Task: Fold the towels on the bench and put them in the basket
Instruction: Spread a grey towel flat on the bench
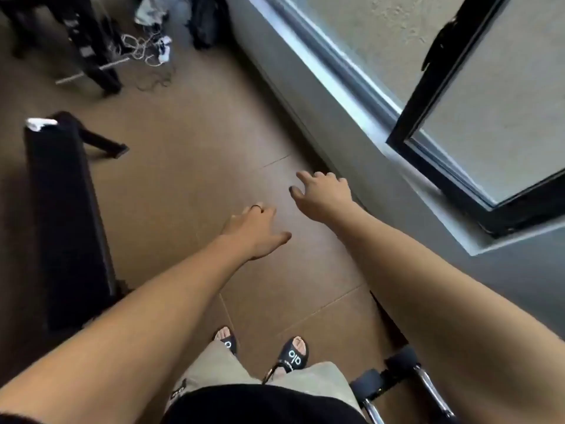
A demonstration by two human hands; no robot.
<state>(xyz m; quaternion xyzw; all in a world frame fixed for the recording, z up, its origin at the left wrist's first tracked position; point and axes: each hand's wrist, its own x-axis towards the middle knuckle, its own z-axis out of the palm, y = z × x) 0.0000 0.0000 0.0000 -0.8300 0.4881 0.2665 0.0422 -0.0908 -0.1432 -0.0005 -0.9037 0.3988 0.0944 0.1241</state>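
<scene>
**Hands empty over bare floor; bench at frame left, basket not sighted**

Both hands are extended forward at mid-frame above the brown tiled floor. Left hand, ring on one finger, has fingers loosely spread and grips nothing. Right hand, slightly higher and right of it, is likewise slack-fingered and empty. Neither touches any object; judged posture is a reach or balancing gesture while the person stands turned away from the work.

Black padded bench runs along the left edge of the frame, well apart from both hands. One small white cloth item, possibly a towel, lies on its far end at upper left; identification uncertain. No basket is visible in frame, so its contents cannot be reported.

Open window occupies upper right. Tangled cables lie on the floor at top. Chrome-framed equipment sits at lower right.
</scene>
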